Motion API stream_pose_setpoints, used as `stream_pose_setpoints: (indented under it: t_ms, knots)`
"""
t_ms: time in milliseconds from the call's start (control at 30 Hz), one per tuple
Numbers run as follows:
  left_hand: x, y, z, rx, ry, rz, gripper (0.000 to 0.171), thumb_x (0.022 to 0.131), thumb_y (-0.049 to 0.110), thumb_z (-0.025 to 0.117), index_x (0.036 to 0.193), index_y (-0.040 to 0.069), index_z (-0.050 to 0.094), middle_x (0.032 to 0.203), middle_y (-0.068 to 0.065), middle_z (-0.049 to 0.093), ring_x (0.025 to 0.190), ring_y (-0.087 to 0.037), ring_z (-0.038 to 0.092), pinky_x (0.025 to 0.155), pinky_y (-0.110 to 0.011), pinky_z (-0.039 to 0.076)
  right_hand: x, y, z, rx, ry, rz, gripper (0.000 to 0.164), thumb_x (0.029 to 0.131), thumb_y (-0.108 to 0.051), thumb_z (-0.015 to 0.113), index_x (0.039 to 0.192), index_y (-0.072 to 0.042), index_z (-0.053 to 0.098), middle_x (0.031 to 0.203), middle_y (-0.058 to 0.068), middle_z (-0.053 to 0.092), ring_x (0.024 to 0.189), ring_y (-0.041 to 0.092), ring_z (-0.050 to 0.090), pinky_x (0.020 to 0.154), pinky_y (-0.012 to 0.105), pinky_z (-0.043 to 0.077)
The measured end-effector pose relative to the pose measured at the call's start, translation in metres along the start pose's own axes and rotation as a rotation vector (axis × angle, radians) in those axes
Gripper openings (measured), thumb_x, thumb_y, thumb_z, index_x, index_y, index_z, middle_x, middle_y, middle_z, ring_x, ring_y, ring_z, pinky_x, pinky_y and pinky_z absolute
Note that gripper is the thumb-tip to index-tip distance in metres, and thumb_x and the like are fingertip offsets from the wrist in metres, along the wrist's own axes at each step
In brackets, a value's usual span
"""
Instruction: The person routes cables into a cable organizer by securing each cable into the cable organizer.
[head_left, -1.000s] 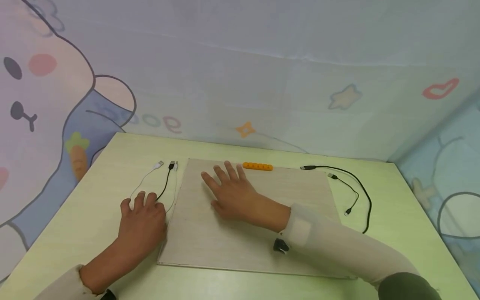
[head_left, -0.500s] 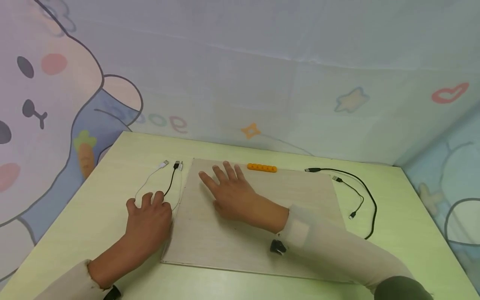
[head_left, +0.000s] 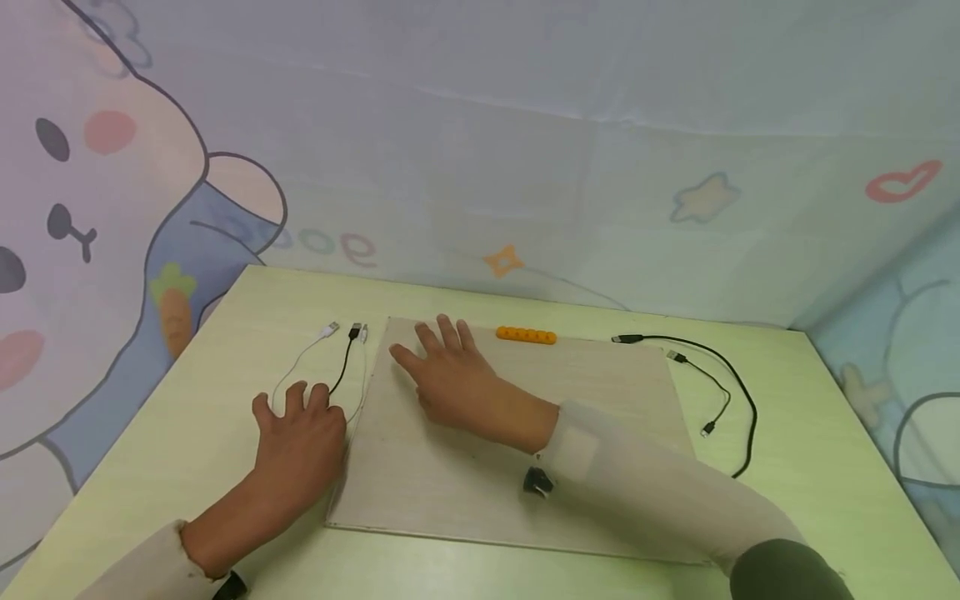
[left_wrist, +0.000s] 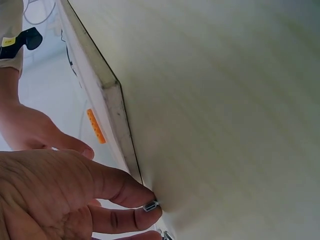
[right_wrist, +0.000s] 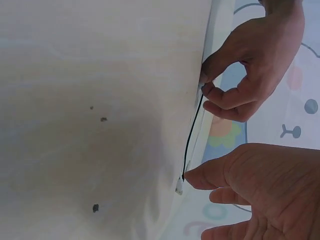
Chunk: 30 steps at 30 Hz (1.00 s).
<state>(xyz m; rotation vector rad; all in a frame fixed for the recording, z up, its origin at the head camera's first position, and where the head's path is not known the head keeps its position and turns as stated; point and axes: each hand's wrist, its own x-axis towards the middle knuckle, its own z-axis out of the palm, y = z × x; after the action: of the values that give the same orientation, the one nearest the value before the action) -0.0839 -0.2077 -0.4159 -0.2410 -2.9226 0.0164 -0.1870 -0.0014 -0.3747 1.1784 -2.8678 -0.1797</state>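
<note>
My left hand is at the board's left edge, its thumb and index finger pinching a small silver plug. In the right wrist view a short black USB cable runs up to those fingertips. Its USB plug lies farther back, beside a white cable's plug. Another white USB cable curves past on the left. Over the far left part of the pale board, my right hand has its fingers spread and holds nothing.
An orange cable holder with several slots sits at the board's back edge. To the right lie a thick black cable and a short black USB cable. A printed cloth hangs behind the table.
My right hand has shifted a little left and back over the board. The left hand stays at the cable, and the whole head view has moved slightly.
</note>
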Motion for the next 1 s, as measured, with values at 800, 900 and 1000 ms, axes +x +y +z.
stream_pose_setpoints:
  t_ms: [800,900,1000]
  knots:
    - [0.004,0.001,-0.002,-0.027,-0.056,-0.023,0.008,0.093,-0.001,0.08,0.086,-0.001,0.075,0.11,-0.029,0.064,0.141,-0.06,0.05,0.104,-0.093,0.033,0.041,-0.007,-0.003,-0.06,-0.017,0.0,0.053,0.115,-0.024,0.06,0.166,-0.038,0.053,0.173,0.016,0.05,0.165,0.051,0.043,0.135,0.062,0.036]
    - [0.004,0.001,-0.001,-0.038,-0.049,-0.022,0.008,0.093,-0.002,0.079,0.085,-0.002,0.075,0.111,-0.029,0.064,0.141,-0.059,0.05,0.105,-0.093,0.032,0.047,-0.01,-0.004,-0.077,-0.027,0.008,0.053,0.115,-0.027,0.061,0.166,-0.04,0.052,0.175,0.016,0.047,0.166,0.05,0.041,0.137,0.061,0.035]
    - [0.005,0.0,0.0,-0.046,-0.043,-0.019,0.009,0.093,-0.002,0.079,0.085,-0.002,0.075,0.111,-0.029,0.064,0.141,-0.059,0.049,0.104,-0.093,0.033,0.052,-0.012,-0.004,-0.094,-0.044,0.018,0.053,0.116,-0.028,0.06,0.167,-0.041,0.051,0.178,0.015,0.043,0.169,0.049,0.037,0.137,0.06,0.033]
